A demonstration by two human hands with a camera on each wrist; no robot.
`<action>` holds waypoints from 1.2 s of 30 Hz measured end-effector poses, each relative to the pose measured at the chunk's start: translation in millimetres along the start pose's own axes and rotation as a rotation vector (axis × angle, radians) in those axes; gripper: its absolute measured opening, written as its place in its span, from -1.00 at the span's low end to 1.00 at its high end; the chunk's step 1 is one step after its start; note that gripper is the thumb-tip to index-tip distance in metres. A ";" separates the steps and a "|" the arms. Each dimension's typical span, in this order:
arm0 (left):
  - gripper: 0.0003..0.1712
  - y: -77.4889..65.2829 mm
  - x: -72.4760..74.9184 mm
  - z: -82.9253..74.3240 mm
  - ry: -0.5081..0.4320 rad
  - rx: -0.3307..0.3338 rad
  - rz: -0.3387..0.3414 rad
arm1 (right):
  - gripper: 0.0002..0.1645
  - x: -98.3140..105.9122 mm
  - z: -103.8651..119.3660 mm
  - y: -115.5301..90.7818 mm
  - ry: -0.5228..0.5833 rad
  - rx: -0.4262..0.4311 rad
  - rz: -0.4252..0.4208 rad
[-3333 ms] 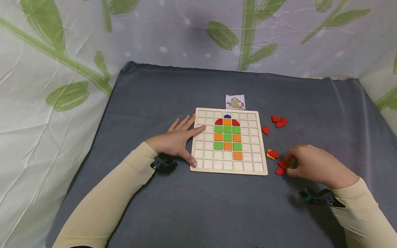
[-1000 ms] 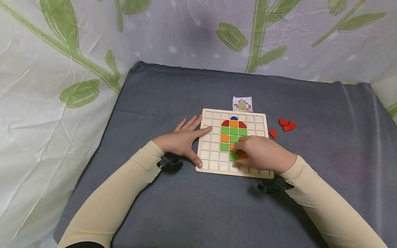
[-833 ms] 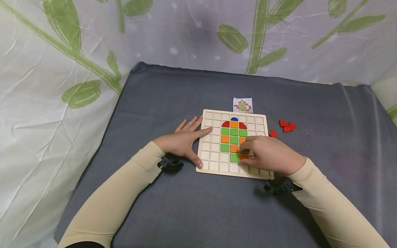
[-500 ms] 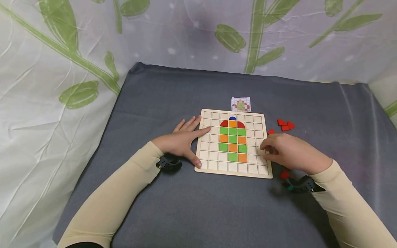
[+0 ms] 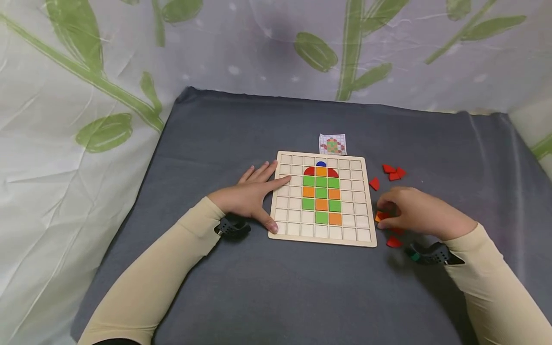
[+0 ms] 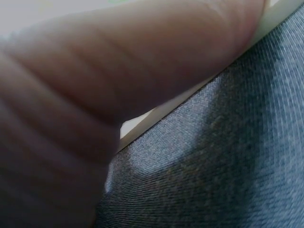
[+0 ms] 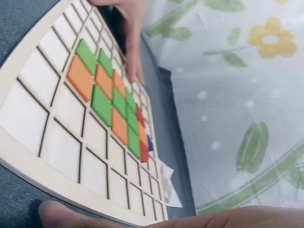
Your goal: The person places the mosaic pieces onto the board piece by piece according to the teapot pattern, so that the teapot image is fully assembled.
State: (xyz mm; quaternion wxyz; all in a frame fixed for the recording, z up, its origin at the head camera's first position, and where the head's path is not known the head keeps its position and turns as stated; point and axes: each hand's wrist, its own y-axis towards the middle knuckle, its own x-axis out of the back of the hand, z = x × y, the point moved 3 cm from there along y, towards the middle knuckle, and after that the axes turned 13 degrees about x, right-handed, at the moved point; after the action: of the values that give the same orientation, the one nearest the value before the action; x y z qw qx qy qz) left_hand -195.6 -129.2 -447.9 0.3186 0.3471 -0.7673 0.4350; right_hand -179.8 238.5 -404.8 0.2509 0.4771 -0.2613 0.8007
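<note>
A light wooden grid board [image 5: 293, 230] holds green, orange, red and blue tiles in a bell-like shape. My left hand [image 5: 246, 199] lies spread at its left edge, index finger and thumb over the rim. In the left wrist view the thumb [image 6: 142, 52] rests along that rim. Right of the board, my right hand [image 5: 416, 213] has thumb and fingertips apart on either side of an orange square tile [image 5: 378, 217] overlapped by a red piece. Red fan-shaped pieces [image 5: 394, 242] lie by and partly under this hand. The right wrist view shows the thumb [image 7: 61, 216] just off the board.
A small printed pattern card [image 5: 333, 144] touches the board's back edge. Several red pieces [image 5: 393, 172] lie farther back on the right, with a single red piece [image 5: 374, 184] nearer the board. Grey cloth [image 5: 258, 292] covers the table, and a leaf-patterned curtain [image 5: 258, 48] stands behind.
The right hand has gone to the board and back right to the loose pieces. Two green tiles changed: one left the loose pile, and one now sits beside the lowest orange tile.
</note>
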 end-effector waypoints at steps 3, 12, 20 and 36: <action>0.60 0.8 -0.9 -0.4 -0.005 -0.001 0.007 | -0.75 -3.2 0.3 2.2 -0.015 0.009 0.001; 0.63 2.9 -0.1 -0.1 -0.022 -0.008 -0.003 | -0.79 -5.4 3.5 5.5 -0.070 -0.045 -0.001; 0.63 2.3 -0.9 -0.9 -0.016 -0.006 -0.005 | -0.83 0.9 6.3 1.8 -0.172 -0.037 -0.102; 0.63 2.4 -1.9 0.3 -0.022 -0.021 -0.007 | -0.78 5.0 -3.0 -0.5 -0.226 0.061 -0.402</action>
State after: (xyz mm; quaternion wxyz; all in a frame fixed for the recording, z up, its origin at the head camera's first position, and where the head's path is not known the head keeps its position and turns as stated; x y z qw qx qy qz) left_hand -196.6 -128.1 -450.5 0.3152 0.3513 -0.7740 0.4222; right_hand -183.4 241.6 -401.4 0.3603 0.6135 -0.1632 0.6836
